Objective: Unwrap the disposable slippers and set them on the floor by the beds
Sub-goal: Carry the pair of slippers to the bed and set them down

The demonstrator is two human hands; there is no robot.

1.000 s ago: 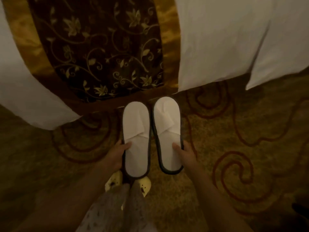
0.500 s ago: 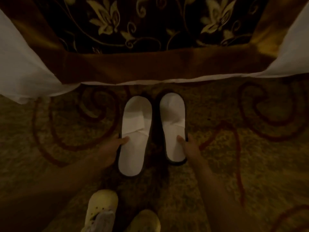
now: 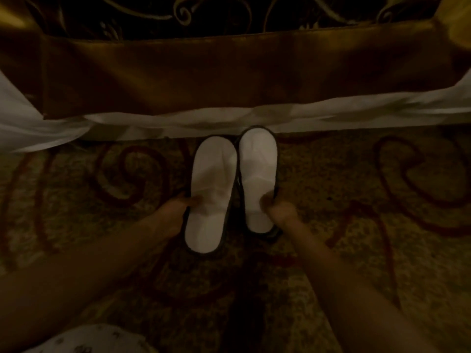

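Observation:
Two white disposable slippers with dark edging lie side by side on the patterned carpet, toes pointing at the bed. The left slipper is gripped at its outer edge by my left hand, thumb on top. The right slipper is held the same way by my right hand. Both slippers look low on the carpet; the dim, blurred view does not show whether they rest fully on it. No wrapper is visible.
The bed's brown and gold runner hangs across the top, with a white sheet edge just beyond the slipper toes. The swirl-patterned carpet spreads to both sides. A patterned trouser knee shows at the bottom left.
The view has dropped closer to the floor. Both hands have carried the slippers forward, so their toes now sit right at the bed's sheet edge. My shoes have left the view.

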